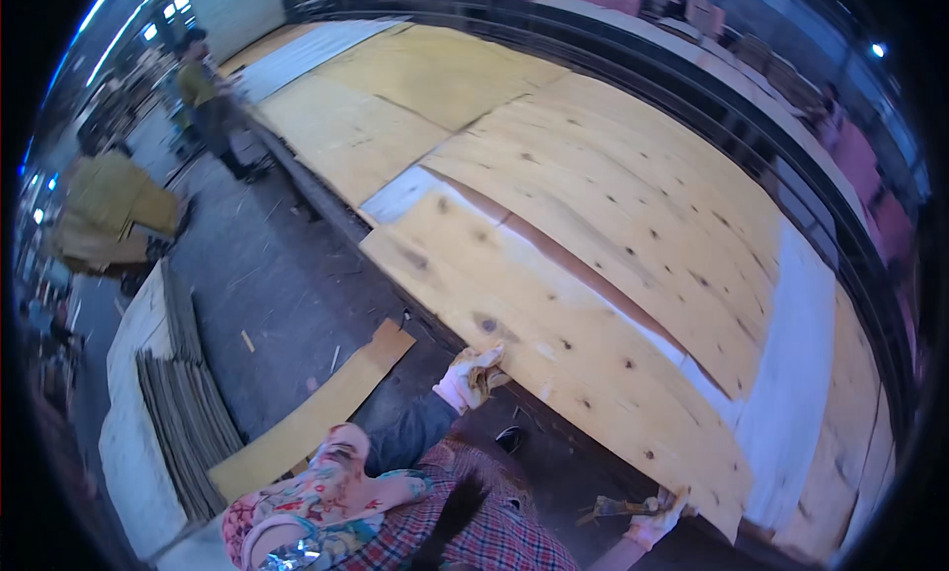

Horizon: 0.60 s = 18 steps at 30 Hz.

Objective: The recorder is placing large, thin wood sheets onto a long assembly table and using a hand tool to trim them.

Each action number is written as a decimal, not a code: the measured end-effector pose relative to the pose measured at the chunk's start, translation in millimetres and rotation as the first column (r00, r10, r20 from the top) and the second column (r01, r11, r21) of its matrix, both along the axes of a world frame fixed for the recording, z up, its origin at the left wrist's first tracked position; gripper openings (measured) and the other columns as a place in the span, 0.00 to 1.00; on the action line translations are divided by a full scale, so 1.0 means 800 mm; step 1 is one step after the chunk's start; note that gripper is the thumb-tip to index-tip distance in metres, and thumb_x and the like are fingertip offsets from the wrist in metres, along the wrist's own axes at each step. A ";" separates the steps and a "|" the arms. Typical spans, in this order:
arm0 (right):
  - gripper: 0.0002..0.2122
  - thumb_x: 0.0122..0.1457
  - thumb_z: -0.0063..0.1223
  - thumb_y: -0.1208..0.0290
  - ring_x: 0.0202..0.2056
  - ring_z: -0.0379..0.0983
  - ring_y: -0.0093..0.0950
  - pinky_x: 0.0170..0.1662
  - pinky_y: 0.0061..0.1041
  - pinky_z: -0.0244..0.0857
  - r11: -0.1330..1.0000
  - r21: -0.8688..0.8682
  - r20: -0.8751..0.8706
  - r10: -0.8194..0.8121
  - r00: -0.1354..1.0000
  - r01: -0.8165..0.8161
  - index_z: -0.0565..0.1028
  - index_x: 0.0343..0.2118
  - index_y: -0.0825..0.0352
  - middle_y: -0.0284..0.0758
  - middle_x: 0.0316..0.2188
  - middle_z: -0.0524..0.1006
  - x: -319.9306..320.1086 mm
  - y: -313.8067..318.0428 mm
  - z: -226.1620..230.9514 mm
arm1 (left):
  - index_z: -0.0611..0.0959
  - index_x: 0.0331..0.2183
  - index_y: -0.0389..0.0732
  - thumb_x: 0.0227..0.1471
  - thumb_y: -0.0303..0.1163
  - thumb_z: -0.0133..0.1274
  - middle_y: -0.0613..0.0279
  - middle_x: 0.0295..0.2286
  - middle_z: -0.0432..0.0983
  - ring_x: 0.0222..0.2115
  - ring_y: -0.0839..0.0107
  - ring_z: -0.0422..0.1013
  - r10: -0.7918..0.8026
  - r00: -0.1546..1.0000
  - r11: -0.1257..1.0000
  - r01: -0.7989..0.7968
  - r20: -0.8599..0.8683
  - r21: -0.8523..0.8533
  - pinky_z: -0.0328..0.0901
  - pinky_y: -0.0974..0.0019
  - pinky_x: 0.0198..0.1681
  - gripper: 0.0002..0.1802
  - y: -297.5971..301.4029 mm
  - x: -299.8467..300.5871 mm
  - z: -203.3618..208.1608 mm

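We grip the near edge of a wood sheet (583, 344) with both gloved hands, left hand (473, 376) and right hand (660, 515) closed on it. It lies askew on the long table (791, 373), apparently not yet squared.

Pale, stained work glove on left hand (471, 377), matching worn glove on right hand (659, 518), dark left sleeve, red plaid shirt, black shoe (510, 439)

Gloved hands (473, 376) on veneer sheet (554, 344) edge
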State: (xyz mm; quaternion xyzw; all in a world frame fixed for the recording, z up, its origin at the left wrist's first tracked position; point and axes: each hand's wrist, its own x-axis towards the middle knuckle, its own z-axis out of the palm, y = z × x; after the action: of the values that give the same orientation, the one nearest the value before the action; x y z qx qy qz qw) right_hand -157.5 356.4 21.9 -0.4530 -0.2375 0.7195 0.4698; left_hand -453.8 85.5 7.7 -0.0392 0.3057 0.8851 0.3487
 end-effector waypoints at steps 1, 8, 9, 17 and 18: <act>0.10 0.53 0.50 0.60 0.18 0.63 0.14 0.10 0.10 0.48 1.000 -0.026 -0.110 0.001 0.994 -0.004 0.70 0.31 0.61 0.32 0.30 0.74 -0.016 0.010 -0.002 | 0.74 0.38 0.36 0.48 0.29 0.49 0.58 0.35 0.73 0.36 0.67 0.71 0.027 1.000 1.000 -0.027 -0.002 -0.005 0.68 0.62 0.38 0.13 0.006 -0.026 0.006; 0.08 0.54 0.49 0.66 0.23 0.67 0.17 0.11 0.10 0.51 0.914 -0.371 -0.329 0.039 0.944 -0.167 0.69 0.34 0.62 0.31 0.30 0.73 -0.181 0.003 -0.049 | 0.71 0.41 0.38 0.47 0.31 0.50 0.62 0.37 0.72 0.35 0.68 0.71 0.043 0.994 0.989 -0.056 -0.100 -0.138 0.67 0.64 0.37 0.17 0.008 -0.234 -0.073; 0.08 0.54 0.49 0.66 0.23 0.67 0.17 0.11 0.10 0.51 0.910 -0.379 -0.319 0.039 0.947 -0.165 0.69 0.34 0.62 0.31 0.30 0.73 -0.200 -0.002 -0.060 | 0.70 0.41 0.40 0.46 0.33 0.51 0.62 0.37 0.71 0.36 0.66 0.70 0.122 0.992 0.953 -0.123 -0.020 -0.278 0.67 0.61 0.36 0.19 0.003 -0.256 -0.111; 0.15 0.51 0.53 0.63 0.20 0.65 0.16 0.12 0.08 0.55 0.915 -0.354 -0.106 0.164 0.981 -0.191 0.68 0.38 0.64 0.32 0.29 0.72 -0.262 -0.024 -0.072 | 0.67 0.43 0.47 0.45 0.44 0.53 0.60 0.35 0.72 0.31 0.60 0.71 0.223 0.951 0.891 -0.110 0.213 -0.441 0.69 0.47 0.30 0.24 -0.014 -0.304 -0.180; 0.14 0.51 0.53 0.62 0.18 0.64 0.17 0.13 0.08 0.56 0.912 -0.358 -0.086 0.181 0.980 -0.200 0.68 0.37 0.64 0.32 0.27 0.72 -0.251 -0.020 -0.096 | 0.70 0.40 0.47 0.43 0.48 0.54 0.58 0.31 0.72 0.26 0.62 0.72 0.214 0.965 0.872 -0.121 0.148 -0.474 0.70 0.48 0.28 0.24 -0.005 -0.303 -0.176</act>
State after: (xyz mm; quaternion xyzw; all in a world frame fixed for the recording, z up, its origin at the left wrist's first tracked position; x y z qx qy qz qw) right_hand -358.6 340.4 -54.6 -0.4885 -0.1309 0.8047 0.3111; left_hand -696.5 81.3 -133.1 -0.2341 0.4664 0.8060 0.2794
